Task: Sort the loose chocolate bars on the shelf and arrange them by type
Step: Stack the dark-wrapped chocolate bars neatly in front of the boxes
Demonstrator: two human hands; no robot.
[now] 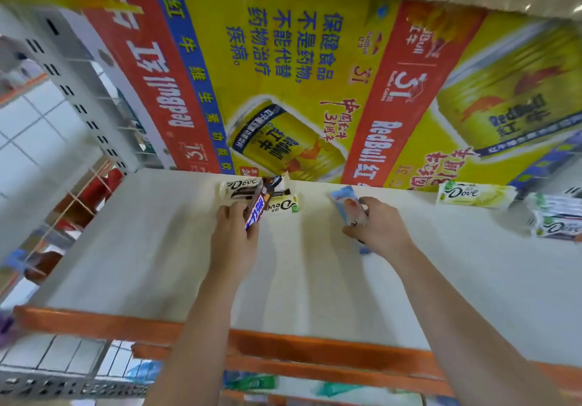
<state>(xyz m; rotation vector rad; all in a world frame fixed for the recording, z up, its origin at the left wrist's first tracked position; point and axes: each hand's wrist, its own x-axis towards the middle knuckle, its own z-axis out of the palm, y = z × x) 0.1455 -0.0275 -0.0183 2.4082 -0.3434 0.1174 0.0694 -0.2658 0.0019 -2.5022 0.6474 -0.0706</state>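
My left hand (234,232) grips a brown Snickers bar (256,208) just above the white shelf (157,248), in front of a small pile: a white Dove bar (239,186), a dark-wrapped bar (275,183) and a pale green Dove bar (285,205). My right hand (379,227) holds a light blue bar (348,205) near the shelf's back. Farther right lies another pale green Dove bar (475,194). A stack of green-and-white Dove bars (556,218) sits at the right edge.
Large yellow and red Red Bull cartons (299,74) stand along the back of the shelf. The shelf's orange front rail (283,345) runs across below my arms. A grey perforated upright (75,100) is at the left. Lower shelves hold more goods.
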